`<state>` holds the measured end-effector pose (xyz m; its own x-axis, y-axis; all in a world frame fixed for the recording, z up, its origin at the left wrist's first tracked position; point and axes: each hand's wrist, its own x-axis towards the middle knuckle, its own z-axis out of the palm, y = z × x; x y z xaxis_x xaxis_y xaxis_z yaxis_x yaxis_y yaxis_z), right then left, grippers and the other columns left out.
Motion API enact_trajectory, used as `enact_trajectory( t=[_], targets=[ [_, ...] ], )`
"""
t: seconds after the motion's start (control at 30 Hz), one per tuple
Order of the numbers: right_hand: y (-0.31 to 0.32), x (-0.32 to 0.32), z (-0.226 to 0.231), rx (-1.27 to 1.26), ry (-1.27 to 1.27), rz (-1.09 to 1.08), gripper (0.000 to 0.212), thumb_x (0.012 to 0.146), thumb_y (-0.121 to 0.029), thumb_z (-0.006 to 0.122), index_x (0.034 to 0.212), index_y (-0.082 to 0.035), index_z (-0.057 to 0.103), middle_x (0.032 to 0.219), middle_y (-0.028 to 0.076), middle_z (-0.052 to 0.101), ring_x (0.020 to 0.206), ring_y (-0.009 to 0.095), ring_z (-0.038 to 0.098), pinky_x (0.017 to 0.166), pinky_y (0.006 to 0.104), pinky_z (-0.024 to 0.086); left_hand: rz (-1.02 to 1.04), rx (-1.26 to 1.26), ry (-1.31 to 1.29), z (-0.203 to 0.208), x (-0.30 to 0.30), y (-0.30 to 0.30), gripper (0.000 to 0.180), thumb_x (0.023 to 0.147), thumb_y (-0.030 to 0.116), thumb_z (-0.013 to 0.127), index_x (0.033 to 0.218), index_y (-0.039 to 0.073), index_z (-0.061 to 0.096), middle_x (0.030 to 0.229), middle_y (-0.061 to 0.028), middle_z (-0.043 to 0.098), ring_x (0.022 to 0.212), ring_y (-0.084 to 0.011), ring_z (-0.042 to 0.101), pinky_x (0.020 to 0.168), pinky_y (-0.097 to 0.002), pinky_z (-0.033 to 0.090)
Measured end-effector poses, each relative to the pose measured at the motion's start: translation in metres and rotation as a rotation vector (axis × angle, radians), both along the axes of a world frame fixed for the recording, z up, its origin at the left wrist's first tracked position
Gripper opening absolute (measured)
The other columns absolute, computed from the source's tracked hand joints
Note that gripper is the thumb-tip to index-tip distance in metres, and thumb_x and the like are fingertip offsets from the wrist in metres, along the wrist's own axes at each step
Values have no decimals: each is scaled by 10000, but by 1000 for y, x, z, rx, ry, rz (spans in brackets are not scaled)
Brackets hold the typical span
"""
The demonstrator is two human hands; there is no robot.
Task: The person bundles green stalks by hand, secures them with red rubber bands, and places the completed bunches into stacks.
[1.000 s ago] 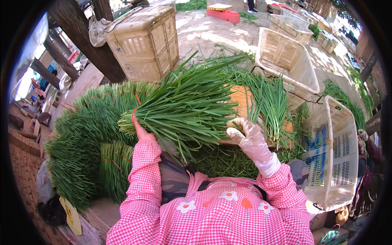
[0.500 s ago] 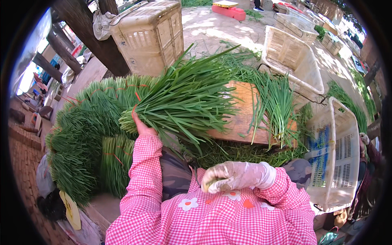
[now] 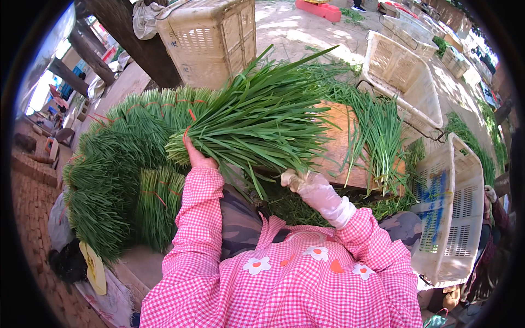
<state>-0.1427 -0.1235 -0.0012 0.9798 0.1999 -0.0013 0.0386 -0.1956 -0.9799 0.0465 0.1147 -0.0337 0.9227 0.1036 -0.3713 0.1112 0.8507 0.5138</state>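
Observation:
My left hand (image 3: 200, 157) is closed around the base of a large bunch of garlic chives (image 3: 268, 120), bound near its pale cut ends by an orange-red tie (image 3: 190, 123). The leaves fan out to the right over a wooden board (image 3: 340, 142). Just below the leaf tips, at the board's near edge, is my right hand (image 3: 309, 185) in a soiled whitish glove. Its fingers are curled in, and what they hold, if anything, is hidden. On the board's right part lies a smaller loose bunch of chives (image 3: 383, 142).
Many tied chive bundles (image 3: 109, 164) are stacked in a curve at my left. A tall plastic crate (image 3: 210, 44) stands behind them beside a wooden post (image 3: 136, 46). More crates stand at the right, one far (image 3: 402, 76) and one near (image 3: 445, 213). Loose leaves (image 3: 306, 210) lie below the board.
My right hand has moved from in front of my chest forward to the board's near edge, under the bunch's leaf tips. My left hand keeps its hold on the bunch. The whole view has shifted slightly.

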Motion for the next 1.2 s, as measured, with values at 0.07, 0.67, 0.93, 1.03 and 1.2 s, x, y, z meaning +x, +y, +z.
enact_trajectory(
  t=[0.07,0.67,0.93,1.03,1.2],
  targets=[
    [16,-7,20,186,-71,401,189,911,-214,516,849,-44,571,728,36,525,708,139,494,704,275,421,11,5,-27,1,0,0,524,853,533,480,1206,150,534,1207,-67,556,1096,-303,518,958,-497,396],
    [51,0,17,-117,-94,325,199,891,-240,513,840,-54,565,733,113,540,683,290,503,657,346,425,71,5,-89,1,-1,-4,520,840,516,511,1218,160,523,1208,-51,557,1099,-292,516,949,-500,396],
    [11,-30,88,-218,-320,-3,162,838,-220,622,841,-59,606,708,77,596,614,222,587,554,306,460,29,-76,-21,6,-2,-7,582,796,558,547,1216,156,528,1221,-53,550,1109,-299,508,963,-503,383],
    [-11,-9,92,-442,-430,-423,276,743,-244,733,865,-43,590,662,81,565,582,199,561,534,291,447,23,-80,-30,-5,-1,3,576,800,546,549,1224,158,518,1217,-54,552,1098,-300,517,953,-500,395],
    [-4,31,52,-466,-549,-460,251,770,-237,698,851,-20,602,710,140,594,646,301,586,591,362,460,-12,-84,-85,-8,2,5,571,795,527,568,1224,154,515,1211,-57,555,1087,-300,524,941,-494,409]
  ],
)
